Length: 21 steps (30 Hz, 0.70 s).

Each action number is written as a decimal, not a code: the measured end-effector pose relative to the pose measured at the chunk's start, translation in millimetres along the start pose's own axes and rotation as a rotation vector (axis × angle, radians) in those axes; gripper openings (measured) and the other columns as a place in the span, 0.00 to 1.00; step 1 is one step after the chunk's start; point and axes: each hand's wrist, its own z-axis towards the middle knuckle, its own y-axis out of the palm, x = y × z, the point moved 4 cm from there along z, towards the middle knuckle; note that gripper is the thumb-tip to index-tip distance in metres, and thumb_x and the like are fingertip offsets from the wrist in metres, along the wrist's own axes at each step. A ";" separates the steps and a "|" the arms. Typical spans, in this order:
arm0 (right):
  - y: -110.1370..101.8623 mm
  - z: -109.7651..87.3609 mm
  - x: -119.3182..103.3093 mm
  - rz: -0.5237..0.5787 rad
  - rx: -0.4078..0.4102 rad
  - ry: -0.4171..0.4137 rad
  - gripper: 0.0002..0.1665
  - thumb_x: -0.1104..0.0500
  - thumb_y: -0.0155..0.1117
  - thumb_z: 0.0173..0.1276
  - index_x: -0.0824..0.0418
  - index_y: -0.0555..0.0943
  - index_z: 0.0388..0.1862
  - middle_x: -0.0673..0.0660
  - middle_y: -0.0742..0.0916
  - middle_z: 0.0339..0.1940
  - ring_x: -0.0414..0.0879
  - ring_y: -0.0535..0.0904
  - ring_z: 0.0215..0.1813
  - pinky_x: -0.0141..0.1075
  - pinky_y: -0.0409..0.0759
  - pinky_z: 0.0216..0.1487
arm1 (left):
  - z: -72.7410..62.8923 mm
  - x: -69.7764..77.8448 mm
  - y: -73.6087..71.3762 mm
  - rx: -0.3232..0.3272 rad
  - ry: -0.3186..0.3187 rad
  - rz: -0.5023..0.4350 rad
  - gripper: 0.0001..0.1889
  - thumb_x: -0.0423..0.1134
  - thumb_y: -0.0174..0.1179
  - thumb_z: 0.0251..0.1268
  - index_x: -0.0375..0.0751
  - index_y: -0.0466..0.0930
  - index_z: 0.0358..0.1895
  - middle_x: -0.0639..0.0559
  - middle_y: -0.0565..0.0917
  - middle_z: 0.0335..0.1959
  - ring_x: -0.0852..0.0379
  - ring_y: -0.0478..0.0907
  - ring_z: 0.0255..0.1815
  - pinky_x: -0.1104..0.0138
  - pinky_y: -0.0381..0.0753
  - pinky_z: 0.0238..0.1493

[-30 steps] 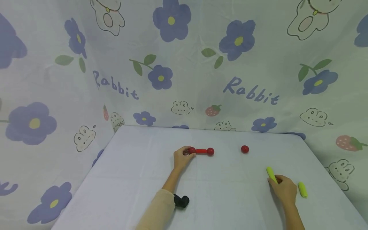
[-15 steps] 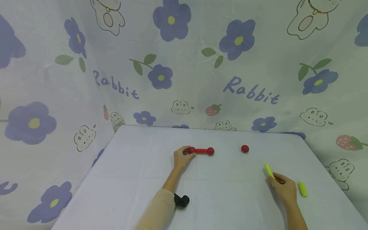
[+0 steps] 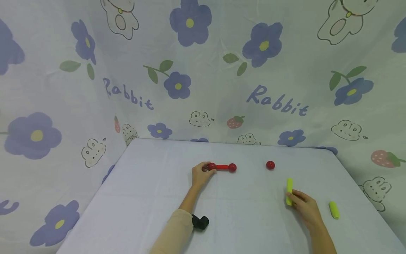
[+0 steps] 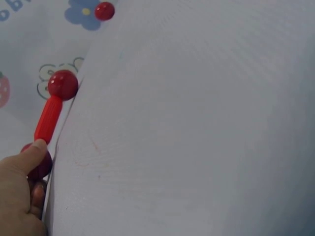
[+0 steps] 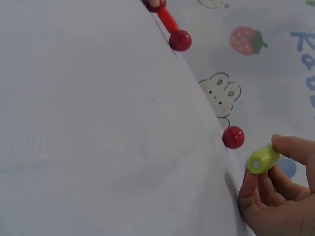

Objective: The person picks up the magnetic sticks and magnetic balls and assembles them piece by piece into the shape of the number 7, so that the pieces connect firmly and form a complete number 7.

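Observation:
My left hand (image 3: 200,175) grips one end ball (image 4: 39,164) of a red dumbbell-shaped piece, a red rod (image 3: 222,167) with a red ball on each end. Its other ball (image 3: 232,167) points to the right. In my right hand (image 3: 306,206), a yellow-green rod (image 3: 289,191) is pinched between thumb and fingers. The right wrist view shows that rod's near end (image 5: 256,164), with a small pale round spot in its middle. A loose red ball (image 3: 270,165) rests on the table, beyond the right hand.
Another yellow-green rod (image 3: 334,210) lies on the white table (image 3: 241,218), right of my right hand. A black angled object (image 3: 200,222) sits beside my left sleeve (image 3: 174,231). A patterned cloth (image 3: 215,70) hangs behind the table.
My right hand has moved left with the yellow-green rod, and the rod has turned from slanted to nearly straight up and down in the head view. The left hand stays put.

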 end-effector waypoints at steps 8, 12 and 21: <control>15.9 4.3 -2.8 0.117 -0.070 -0.085 0.41 0.57 0.63 0.65 0.81 0.56 0.66 0.42 0.84 0.36 0.35 0.81 0.39 0.26 0.78 0.45 | 0.6 -2.1 0.3 -0.002 0.004 -0.002 0.20 0.33 0.73 0.45 0.27 0.82 0.44 0.39 0.86 0.34 0.47 0.82 0.33 0.60 0.82 0.37; 24.6 6.4 -3.4 0.128 -0.100 -0.107 0.40 0.60 0.62 0.65 0.81 0.56 0.66 0.43 0.85 0.36 0.36 0.82 0.39 0.27 0.79 0.45 | 0.5 -2.1 0.7 -0.005 0.004 -0.003 0.20 0.33 0.73 0.45 0.27 0.82 0.44 0.39 0.86 0.34 0.47 0.82 0.33 0.60 0.82 0.37; 46.4 9.4 -8.4 0.169 -0.152 -0.109 0.38 0.63 0.62 0.65 0.80 0.56 0.66 0.51 0.84 0.39 0.41 0.83 0.40 0.34 0.80 0.47 | 0.5 -1.1 0.5 -0.004 0.004 -0.006 0.20 0.33 0.72 0.46 0.28 0.82 0.44 0.39 0.86 0.35 0.47 0.82 0.34 0.60 0.82 0.38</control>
